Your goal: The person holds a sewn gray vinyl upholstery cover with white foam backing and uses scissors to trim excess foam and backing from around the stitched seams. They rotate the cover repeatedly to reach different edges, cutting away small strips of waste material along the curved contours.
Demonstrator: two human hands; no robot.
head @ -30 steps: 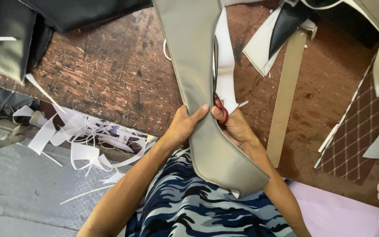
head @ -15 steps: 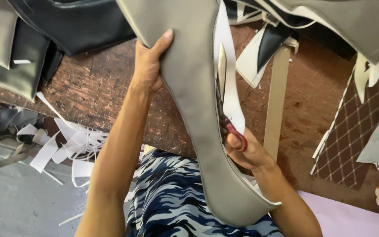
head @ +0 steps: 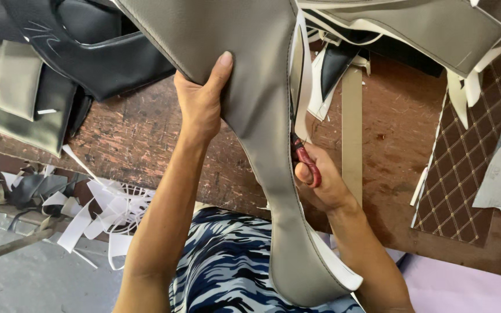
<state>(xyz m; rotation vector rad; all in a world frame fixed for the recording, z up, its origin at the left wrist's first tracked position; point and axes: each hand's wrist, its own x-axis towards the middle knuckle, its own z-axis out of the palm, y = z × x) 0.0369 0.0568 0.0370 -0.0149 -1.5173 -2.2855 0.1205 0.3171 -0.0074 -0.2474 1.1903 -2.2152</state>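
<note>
A long grey faux-leather piece [head: 250,87] with white foam backing hangs down over the wooden table's front edge. My left hand [head: 201,101] grips its left edge high up, thumb on the face. On the right, my right hand [head: 320,182] holds red-handled scissors [head: 305,162] whose blades point up along the piece's right seam. A narrow white trimmed strip [head: 304,75] separates from that edge above the blades.
A worn brown wooden table [head: 129,139] carries black leather pieces [head: 88,52] at left, grey panels [head: 436,29] at top right and a brown quilted sheet [head: 471,168] at right. White offcut strips [head: 105,214] pile on the floor at left. A beige strip [head: 352,133] lies on the table.
My left hand slid from beside my right hand up the grey piece's left edge. The scissors advanced upward along the right seam, and the view moved in closer.
</note>
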